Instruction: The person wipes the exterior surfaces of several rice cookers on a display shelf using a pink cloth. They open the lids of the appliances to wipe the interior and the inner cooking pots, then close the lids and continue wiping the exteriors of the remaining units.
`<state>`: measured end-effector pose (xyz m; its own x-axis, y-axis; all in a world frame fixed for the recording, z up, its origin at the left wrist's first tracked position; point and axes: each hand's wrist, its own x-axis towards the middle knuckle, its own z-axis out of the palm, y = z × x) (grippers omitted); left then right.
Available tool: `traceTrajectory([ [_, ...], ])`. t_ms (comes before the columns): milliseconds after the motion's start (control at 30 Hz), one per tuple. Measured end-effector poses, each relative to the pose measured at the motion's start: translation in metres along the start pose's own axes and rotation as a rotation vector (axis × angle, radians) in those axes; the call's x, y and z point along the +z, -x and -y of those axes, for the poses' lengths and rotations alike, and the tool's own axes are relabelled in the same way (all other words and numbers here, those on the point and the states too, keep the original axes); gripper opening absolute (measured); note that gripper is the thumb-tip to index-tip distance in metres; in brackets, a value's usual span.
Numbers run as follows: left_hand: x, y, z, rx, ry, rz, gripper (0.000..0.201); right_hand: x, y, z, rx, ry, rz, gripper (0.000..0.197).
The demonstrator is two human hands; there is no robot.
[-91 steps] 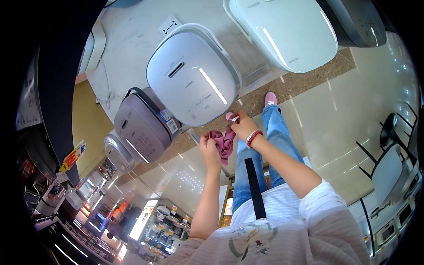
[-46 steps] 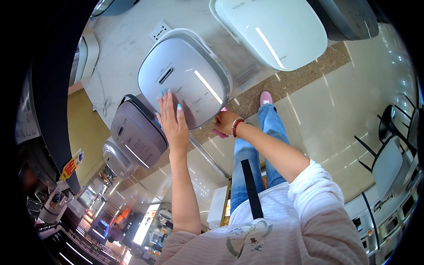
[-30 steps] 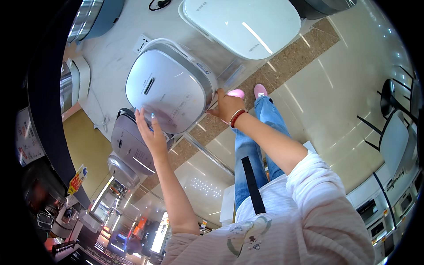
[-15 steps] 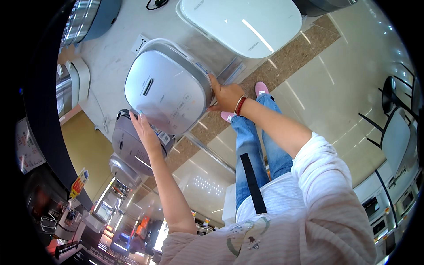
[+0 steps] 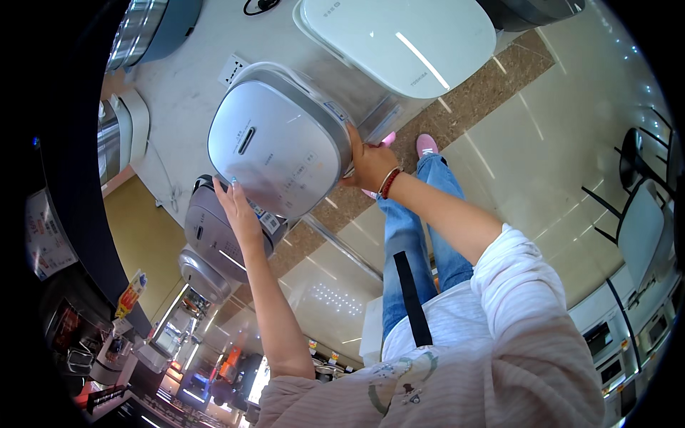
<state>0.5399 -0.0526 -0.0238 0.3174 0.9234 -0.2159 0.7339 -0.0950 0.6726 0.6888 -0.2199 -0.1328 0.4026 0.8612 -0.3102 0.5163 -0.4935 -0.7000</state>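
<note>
Downward head-worn fisheye view, apparently fairly near

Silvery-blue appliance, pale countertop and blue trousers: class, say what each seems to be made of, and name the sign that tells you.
Silvery-blue appliance: plastic or coated metal, smooth and satiny on top; it gives soft reflections and shows no grain.
Pale countertop: perhaps polished stone or a stone-look sheet, judging by its faint grey mottling.
Blue trousers: most likely denim, matt, with faded patches and creases.
</note>
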Motion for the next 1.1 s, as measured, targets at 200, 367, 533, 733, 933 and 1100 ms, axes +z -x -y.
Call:
traceTrajectory([
  [200,0.002,0.0,0.0,-0.052,0.072,-0.004,0.061,0.0,-0.007,-0.009,0.011,0.0,0.089,0.114],
  [367,-0.003,0.003,-0.007,-0.041,0.069,-0.028,0.056,0.005,-0.003,-0.011,-0.004,-0.034,-0.001,0.114],
  [533,-0.027,-0.005,-0.012,-0.089,0.456,0.019,0.046,0.0,-0.001,-0.01,-0.015,-0.032,-0.022,0.111],
  [733,-0.065,-0.01,-0.041,0.407,0.26,-0.192,0.034,-0.003,0.003,-0.006,0.086,-0.074,0.068,0.104],
  [933,-0.085,-0.033,-0.022,0.626,-0.251,-0.5,0.041,-0.021,0.007,0.008,0.215,-0.199,0.21,0.092],
  [1100,-0.079,-0.036,-0.038,0.636,-0.448,-0.595,0.038,-0.008,0.034,-0.004,0.249,-0.178,0.16,0.061],
])
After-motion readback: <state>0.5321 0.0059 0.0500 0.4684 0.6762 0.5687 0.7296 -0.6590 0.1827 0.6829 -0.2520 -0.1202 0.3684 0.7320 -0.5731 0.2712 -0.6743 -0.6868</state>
